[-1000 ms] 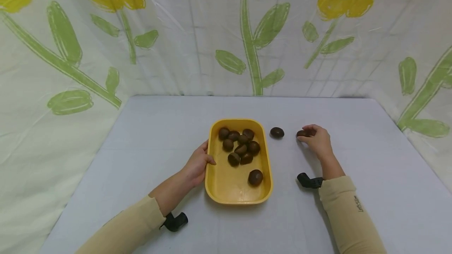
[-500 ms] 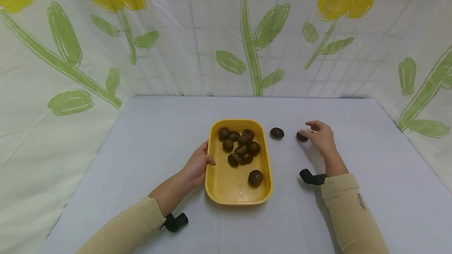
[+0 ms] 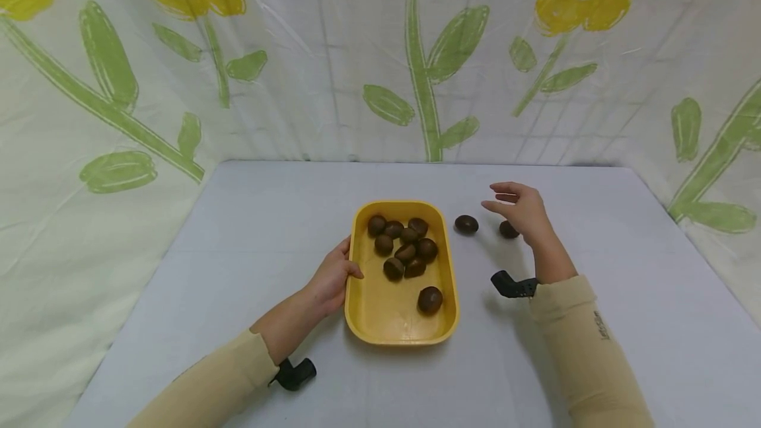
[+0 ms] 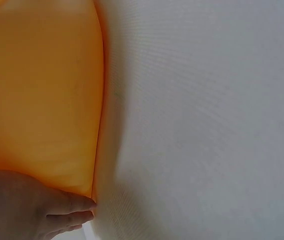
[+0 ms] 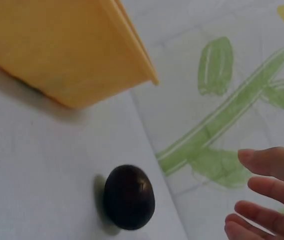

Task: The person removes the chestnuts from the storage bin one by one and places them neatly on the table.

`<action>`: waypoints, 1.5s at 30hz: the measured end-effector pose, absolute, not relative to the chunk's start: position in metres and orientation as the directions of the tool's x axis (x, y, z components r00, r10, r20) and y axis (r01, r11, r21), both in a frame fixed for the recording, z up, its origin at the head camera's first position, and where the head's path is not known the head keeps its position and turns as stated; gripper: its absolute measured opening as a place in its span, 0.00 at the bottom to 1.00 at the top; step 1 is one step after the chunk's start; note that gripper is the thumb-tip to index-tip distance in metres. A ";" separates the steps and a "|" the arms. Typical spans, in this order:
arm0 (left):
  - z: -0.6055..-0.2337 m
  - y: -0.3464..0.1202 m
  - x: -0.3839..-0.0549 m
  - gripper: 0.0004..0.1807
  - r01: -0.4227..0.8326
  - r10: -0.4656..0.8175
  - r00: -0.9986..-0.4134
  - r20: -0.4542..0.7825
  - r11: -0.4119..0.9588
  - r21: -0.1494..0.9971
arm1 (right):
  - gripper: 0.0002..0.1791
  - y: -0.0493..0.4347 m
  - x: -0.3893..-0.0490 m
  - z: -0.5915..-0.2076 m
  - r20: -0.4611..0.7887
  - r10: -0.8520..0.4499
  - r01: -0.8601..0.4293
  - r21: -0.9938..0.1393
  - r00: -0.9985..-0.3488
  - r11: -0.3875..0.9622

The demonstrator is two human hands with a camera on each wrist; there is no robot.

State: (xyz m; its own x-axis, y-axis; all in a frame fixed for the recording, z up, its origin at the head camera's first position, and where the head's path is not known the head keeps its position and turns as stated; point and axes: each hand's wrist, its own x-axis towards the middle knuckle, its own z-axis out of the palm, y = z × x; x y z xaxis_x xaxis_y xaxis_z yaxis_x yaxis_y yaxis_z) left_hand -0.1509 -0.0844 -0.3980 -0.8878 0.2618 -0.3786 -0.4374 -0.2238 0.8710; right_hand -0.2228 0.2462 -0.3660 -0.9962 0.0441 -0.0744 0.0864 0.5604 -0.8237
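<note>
Gripping yellow tray (image 3: 386, 322) with left hand (image 3: 329, 281); holding nothing in spread right hand (image 3: 523, 210). Could send left loose chestnut (image 3: 466, 224) rolling if pinched off-centre.

Tray (image 3: 386, 319) looks like smooth plastic with slight sheen, nuts (image 3: 431, 300) smooth and glossy-shelled, table cover (image 4: 206, 125) matt fine-woven cloth, backdrop (image 3: 285, 84) creased thin sheeting, cloth or plastic unclear, sleeves (image 3: 588, 342) matt cloth, wrist cameras (image 3: 512, 285) matt plastic.
</note>
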 end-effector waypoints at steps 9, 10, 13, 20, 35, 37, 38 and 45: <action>-0.398 -0.085 -0.151 0.48 -0.430 0.267 -0.890 -0.369 -0.229 0.873 | 0.29 0.205 -0.232 -0.349 -0.047 -0.069 0.004 -0.850 -0.996 0.527; -0.399 -0.085 -0.151 0.48 -0.430 0.267 -0.890 -0.368 -0.232 0.872 | 0.29 0.200 -0.232 -0.347 -0.050 -0.085 -0.001 -0.856 -0.995 0.518; -0.399 -0.085 -0.151 0.47 -0.429 0.279 -0.890 -0.362 -0.240 0.871 | 0.28 0.185 -0.232 -0.343 -0.058 -0.131 -0.015 -0.866 -0.990 0.500; -0.399 -0.085 -0.152 0.48 -0.427 0.283 -0.891 -0.356 -0.250 0.869 | 0.26 0.159 -0.231 -0.337 -0.048 -0.203 -0.068 -0.847 -0.978 0.528; -0.397 -0.086 -0.152 0.47 -0.431 0.293 -0.887 -0.357 -0.250 0.867 | 0.24 0.108 -0.237 -0.346 -0.110 -0.349 -0.103 -0.835 -0.931 0.540; -0.396 -0.087 -0.152 0.47 -0.431 0.305 -0.885 -0.351 -0.254 0.866 | 0.24 0.101 -0.238 -0.348 -0.121 -0.374 -0.119 -0.821 -0.919 0.559; -0.396 -0.087 -0.151 0.48 -0.430 0.312 -0.884 -0.347 -0.258 0.865 | 0.24 0.098 -0.239 -0.349 -0.123 -0.381 -0.126 -0.815 -0.916 0.565; -0.396 -0.087 -0.150 0.48 -0.423 0.320 -0.886 -0.336 -0.259 0.869 | 0.21 0.081 -0.241 -0.351 -0.104 -0.399 -0.177 -0.775 -0.911 0.606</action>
State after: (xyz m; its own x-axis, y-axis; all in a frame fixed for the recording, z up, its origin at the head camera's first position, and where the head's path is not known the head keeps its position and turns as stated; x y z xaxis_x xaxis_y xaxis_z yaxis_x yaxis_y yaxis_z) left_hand -0.1504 -0.0872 -0.3962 -0.8860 0.3196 -0.3359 -0.4226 -0.2589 0.8685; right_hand -0.2410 0.0810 -0.3513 -0.9110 -0.3992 -0.1039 -0.1771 0.6061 -0.7754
